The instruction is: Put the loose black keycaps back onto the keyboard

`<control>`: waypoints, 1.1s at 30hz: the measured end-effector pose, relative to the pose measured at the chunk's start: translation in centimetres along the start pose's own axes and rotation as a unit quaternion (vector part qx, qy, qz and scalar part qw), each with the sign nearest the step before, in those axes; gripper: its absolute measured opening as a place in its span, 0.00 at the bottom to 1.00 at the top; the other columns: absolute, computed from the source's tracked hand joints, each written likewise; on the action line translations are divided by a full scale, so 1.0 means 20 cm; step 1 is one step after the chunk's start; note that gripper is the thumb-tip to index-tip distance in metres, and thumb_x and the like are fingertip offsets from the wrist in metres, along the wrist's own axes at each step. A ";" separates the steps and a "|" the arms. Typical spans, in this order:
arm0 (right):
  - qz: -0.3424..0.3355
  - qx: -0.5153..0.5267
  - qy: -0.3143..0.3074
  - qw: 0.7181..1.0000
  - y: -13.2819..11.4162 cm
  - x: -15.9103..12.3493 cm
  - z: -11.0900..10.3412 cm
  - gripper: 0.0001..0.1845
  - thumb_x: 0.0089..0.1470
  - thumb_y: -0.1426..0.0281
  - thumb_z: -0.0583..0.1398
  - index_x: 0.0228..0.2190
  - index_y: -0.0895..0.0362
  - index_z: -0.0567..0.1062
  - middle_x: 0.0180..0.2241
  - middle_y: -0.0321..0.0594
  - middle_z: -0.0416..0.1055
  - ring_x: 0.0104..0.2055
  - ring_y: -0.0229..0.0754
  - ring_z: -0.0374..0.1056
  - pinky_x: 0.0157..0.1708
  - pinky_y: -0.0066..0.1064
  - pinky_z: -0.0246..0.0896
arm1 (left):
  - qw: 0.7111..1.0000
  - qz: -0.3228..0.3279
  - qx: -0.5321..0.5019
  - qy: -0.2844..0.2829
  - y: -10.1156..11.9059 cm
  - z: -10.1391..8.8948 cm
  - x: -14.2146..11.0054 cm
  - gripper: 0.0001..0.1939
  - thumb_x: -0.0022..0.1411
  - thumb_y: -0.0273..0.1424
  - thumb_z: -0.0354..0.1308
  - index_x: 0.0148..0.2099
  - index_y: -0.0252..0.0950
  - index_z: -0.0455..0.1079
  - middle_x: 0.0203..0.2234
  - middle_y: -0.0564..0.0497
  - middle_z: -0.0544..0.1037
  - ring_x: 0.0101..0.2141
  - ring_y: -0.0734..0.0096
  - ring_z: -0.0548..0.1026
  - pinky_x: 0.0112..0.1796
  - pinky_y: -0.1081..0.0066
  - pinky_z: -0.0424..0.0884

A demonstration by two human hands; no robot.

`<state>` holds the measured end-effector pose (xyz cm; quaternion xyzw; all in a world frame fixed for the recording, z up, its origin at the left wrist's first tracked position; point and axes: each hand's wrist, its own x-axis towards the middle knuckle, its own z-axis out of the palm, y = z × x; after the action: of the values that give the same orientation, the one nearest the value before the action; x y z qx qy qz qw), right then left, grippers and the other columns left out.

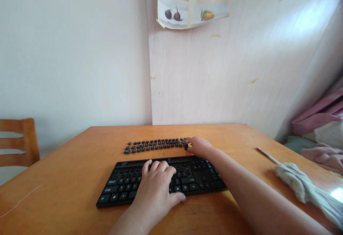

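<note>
A black keyboard (107,192) lies on the wooden table in front of me, with keycaps on its lower rows and bare key sockets visible in parts further up. My left hand (159,181) rests palm down over its middle, fingers spread and covering some keys. Behind the keyboard, loose black keycaps (152,145) are laid out in rows. My right hand (199,146) reaches across the keyboard's right side to the right end of these rows. Its fingertips close on a larger black keycap (185,146); the thumb side is partly hidden.
The wooden table (64,163) runs back to the wall. A grey cloth (294,183) with a thin stick lies at the right, and a pale thread (21,201) at the left. A wooden chair (28,142) stands at left; fabric (318,124) is piled at far right.
</note>
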<state>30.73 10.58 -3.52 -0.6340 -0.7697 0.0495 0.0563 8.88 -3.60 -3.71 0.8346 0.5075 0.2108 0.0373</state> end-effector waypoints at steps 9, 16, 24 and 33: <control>0.003 0.010 0.016 1.000 0.00 -0.01 -0.02 0.21 0.49 0.68 0.59 0.47 0.49 0.76 0.43 0.44 0.76 0.44 0.49 0.71 0.38 0.33 0.61 | 1.000 0.000 0.005 -0.001 0.00 0.01 0.00 0.25 0.46 0.49 0.65 0.45 0.45 0.72 0.41 0.50 0.73 0.47 0.54 0.67 0.57 0.46 0.48; -0.001 0.012 0.011 1.000 -0.01 0.00 -0.01 0.18 0.50 0.67 0.59 0.44 0.48 0.77 0.42 0.43 0.76 0.44 0.48 0.71 0.37 0.32 0.60 | 1.000 -0.003 0.004 -0.005 0.00 0.00 0.00 0.25 0.45 0.49 0.65 0.46 0.45 0.72 0.42 0.49 0.73 0.47 0.54 0.67 0.57 0.46 0.47; -0.004 0.012 0.014 1.000 0.00 0.01 0.00 0.19 0.51 0.67 0.58 0.45 0.48 0.77 0.41 0.43 0.77 0.43 0.49 0.71 0.36 0.33 0.60 | 1.000 -0.004 0.002 -0.005 0.00 0.00 0.00 0.26 0.45 0.48 0.66 0.45 0.45 0.72 0.41 0.50 0.73 0.47 0.55 0.67 0.57 0.47 0.48; -0.008 0.026 0.029 0.999 0.01 0.01 0.00 0.21 0.51 0.65 0.58 0.47 0.48 0.75 0.41 0.42 0.77 0.42 0.48 0.71 0.36 0.33 0.60 | 1.000 -0.001 0.002 -0.007 0.00 0.01 0.00 0.26 0.45 0.49 0.66 0.46 0.45 0.71 0.41 0.50 0.73 0.47 0.55 0.67 0.57 0.49 0.49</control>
<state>30.98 10.90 -3.52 -0.6276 -0.7710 0.0501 0.0956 8.91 -3.50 -3.84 0.8358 0.5081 0.2043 0.0393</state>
